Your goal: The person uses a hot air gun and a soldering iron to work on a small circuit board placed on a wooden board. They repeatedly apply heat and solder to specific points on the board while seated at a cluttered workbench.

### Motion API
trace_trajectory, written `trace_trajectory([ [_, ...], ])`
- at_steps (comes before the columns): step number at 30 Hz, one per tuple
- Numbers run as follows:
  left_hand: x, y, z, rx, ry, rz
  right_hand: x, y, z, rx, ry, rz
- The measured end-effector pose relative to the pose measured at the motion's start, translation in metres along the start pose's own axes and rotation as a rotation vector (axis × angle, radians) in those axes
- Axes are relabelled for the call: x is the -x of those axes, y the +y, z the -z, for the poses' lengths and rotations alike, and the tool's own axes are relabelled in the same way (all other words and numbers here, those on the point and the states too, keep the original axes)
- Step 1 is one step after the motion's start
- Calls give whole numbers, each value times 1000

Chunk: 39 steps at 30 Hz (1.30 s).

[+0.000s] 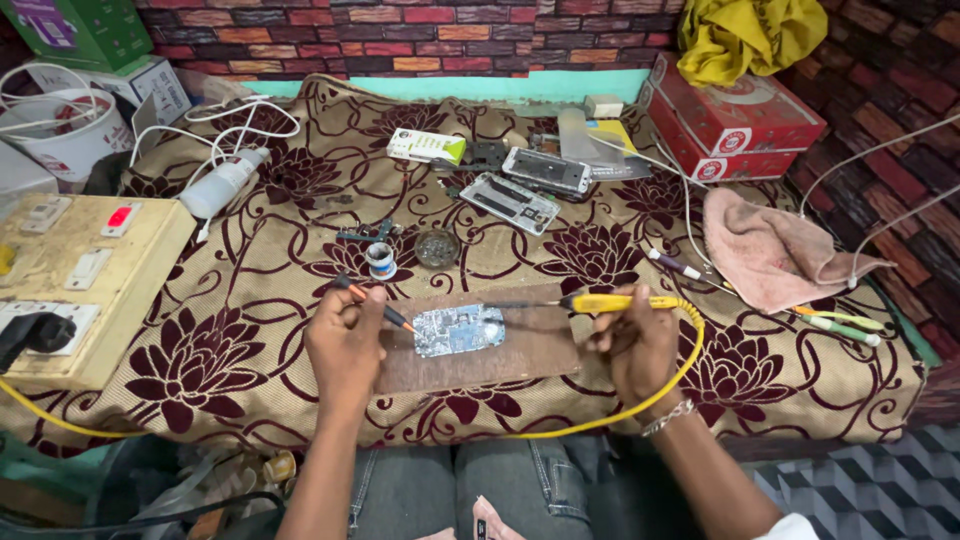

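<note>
A small silver circuit board (pixel 458 330) lies on a brown wooden board (pixel 520 355) in front of me. My left hand (pixel 345 345) grips a thin black and orange tool (pixel 372 302) whose tip points at the circuit board's left edge. My right hand (pixel 635 340) holds a yellow soldering iron (pixel 610 301) with its dark tip reaching toward the circuit board's upper right. The iron's yellow cable (pixel 690 350) loops round my right wrist and runs left below the table edge.
A flowered cloth (pixel 250 250) covers the table. Behind the board stand a solder spool (pixel 380 260) and a round tin (pixel 437 247). Opened phones (pixel 545 170) lie further back. A switch box (pixel 70 270) is left, a pink rag (pixel 770 250) and red boxes (pixel 735 120) right.
</note>
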State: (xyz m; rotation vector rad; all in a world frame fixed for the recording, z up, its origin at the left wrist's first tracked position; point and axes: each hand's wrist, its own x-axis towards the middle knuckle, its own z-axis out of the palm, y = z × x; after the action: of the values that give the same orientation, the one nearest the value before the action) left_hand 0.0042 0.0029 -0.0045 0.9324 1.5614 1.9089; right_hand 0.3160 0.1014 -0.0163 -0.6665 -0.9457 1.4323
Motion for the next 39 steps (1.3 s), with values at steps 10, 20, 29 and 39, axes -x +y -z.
trace_trajectory([
  [10, -1, -2, -1, 45, -31, 14, 13, 22, -20, 195, -125, -128],
  [20, -3, -5, 0, 3, -44, 26, 10, 30, -13, 289, -169, -78],
  [29, -1, -1, -2, -7, -74, 13, 12, 27, -15, 280, -164, -42],
  [39, 1, 9, -3, -85, -61, 32, 7, 30, -10, 209, -149, -105],
])
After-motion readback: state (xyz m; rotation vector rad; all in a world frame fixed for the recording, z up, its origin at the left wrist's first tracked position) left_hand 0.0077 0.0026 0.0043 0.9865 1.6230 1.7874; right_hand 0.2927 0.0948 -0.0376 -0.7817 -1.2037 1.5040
